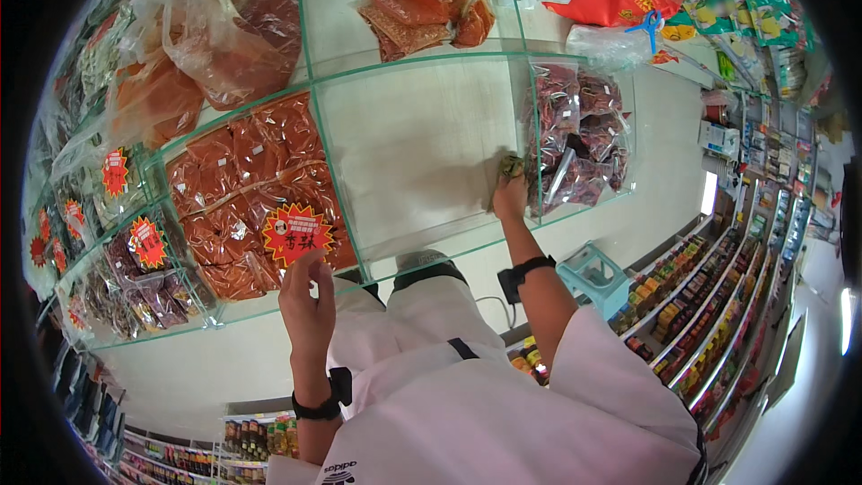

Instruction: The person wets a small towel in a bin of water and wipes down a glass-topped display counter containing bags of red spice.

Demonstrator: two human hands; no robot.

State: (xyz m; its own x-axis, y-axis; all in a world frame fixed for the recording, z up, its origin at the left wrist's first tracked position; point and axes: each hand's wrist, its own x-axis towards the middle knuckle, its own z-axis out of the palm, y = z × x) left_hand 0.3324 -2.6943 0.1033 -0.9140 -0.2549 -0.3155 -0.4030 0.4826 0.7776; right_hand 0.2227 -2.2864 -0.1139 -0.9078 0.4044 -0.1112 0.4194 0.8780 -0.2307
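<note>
My right hand (510,197) is inside a glass-walled compartment (417,148) with a pale bottom, near its right divider. Its fingers are closed on a small greenish-brown crumpled item (511,166), too small to identify. To the left, my left hand (308,296) is raised at the front edge, beside a red starburst price sign (298,236) that bears writing; its fingers are curled and nothing shows in them. Behind that sign lie rows of clear bags of red-orange powder (236,175). Across the right divider are clear bags of dark red dried goods (586,148).
Green-edged glass dividers (417,66) stand between compartments. Behind lie packets of red seasoning (431,7); large plastic bags (229,34) fill the back left. A light-blue plastic stool (592,276) stands right of my right arm, near shelves of bottles and jars (693,283).
</note>
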